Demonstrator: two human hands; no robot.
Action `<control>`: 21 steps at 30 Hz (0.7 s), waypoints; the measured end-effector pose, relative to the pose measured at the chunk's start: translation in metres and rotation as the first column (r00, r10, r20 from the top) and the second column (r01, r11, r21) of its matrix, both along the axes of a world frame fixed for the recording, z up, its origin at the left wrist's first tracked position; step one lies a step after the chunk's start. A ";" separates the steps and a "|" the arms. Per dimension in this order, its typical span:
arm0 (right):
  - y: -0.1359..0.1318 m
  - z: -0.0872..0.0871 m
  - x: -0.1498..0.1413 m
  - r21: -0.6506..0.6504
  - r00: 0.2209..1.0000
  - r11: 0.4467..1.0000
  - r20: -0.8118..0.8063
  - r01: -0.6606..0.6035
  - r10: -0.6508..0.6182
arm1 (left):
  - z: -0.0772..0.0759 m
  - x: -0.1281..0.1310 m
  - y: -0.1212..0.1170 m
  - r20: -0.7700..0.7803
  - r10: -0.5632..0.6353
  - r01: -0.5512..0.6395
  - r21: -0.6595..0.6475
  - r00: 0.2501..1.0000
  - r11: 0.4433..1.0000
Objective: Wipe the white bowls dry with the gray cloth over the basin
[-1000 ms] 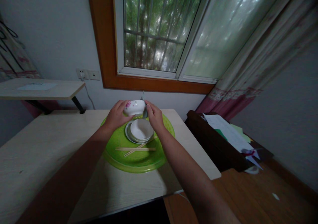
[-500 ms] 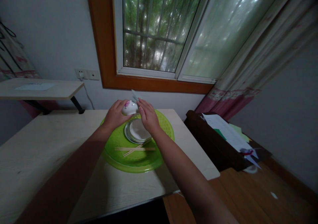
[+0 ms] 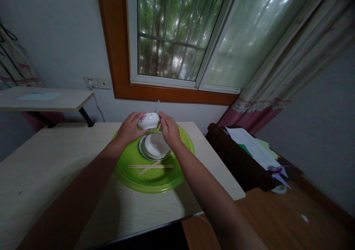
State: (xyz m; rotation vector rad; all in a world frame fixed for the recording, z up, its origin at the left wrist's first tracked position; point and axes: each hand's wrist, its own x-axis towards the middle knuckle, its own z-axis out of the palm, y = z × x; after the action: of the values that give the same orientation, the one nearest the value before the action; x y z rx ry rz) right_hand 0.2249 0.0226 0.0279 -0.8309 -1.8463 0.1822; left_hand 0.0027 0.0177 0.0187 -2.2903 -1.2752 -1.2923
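My left hand [image 3: 131, 128] is closed on a white bowl [image 3: 149, 121] with a pink flower pattern, tilted on its side above the tray. Just right of the bowl, my right hand [image 3: 169, 130] has its fingers pressed together on a thin pale cloth [image 3: 158, 107]; only its upper edge shows, and its material is hard to make out. Below the hands, a white bowl [image 3: 156, 144] sits on stacked dishes on a round green tray [image 3: 151, 186]. Crossed wooden chopsticks [image 3: 150, 166] lie in front of the stack.
The tray stands on a pale wooden table [image 3: 69, 143], near the wall under the window [image 3: 172, 39]. A small raised shelf [image 3: 63, 96] is at the left. Right of the table is a dark brown piece of furniture [image 3: 235, 154] with papers [image 3: 252, 146] on it.
My right hand has moved slightly right with the cloth, away from the bowl's side. More of the held bowl shows, shifted a little right and up. The tray and chopsticks stay put.
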 end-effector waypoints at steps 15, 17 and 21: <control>0.005 -0.001 0.001 -0.117 0.994 0.993 -0.105 -0.028 0.015 | 0.005 0.002 -0.005 0.007 -0.024 0.024 -0.043 1.000 0.999; 0.011 -0.005 0.004 -0.177 0.986 0.983 -0.166 -0.043 0.013 | 0.007 0.002 -0.007 0.024 -0.026 0.027 -0.068 0.999 0.997; 0.015 -0.008 0.007 -0.233 0.966 0.964 -0.249 -0.129 0.069 | 0.007 0.003 -0.008 0.045 -0.033 0.037 -0.095 0.998 0.995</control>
State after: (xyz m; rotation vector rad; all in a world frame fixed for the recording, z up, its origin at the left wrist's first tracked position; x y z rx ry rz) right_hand 0.2318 0.0379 0.0198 -0.8456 -1.6580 0.5630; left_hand 0.0053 0.0095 0.0258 -2.3715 -1.3450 -1.3263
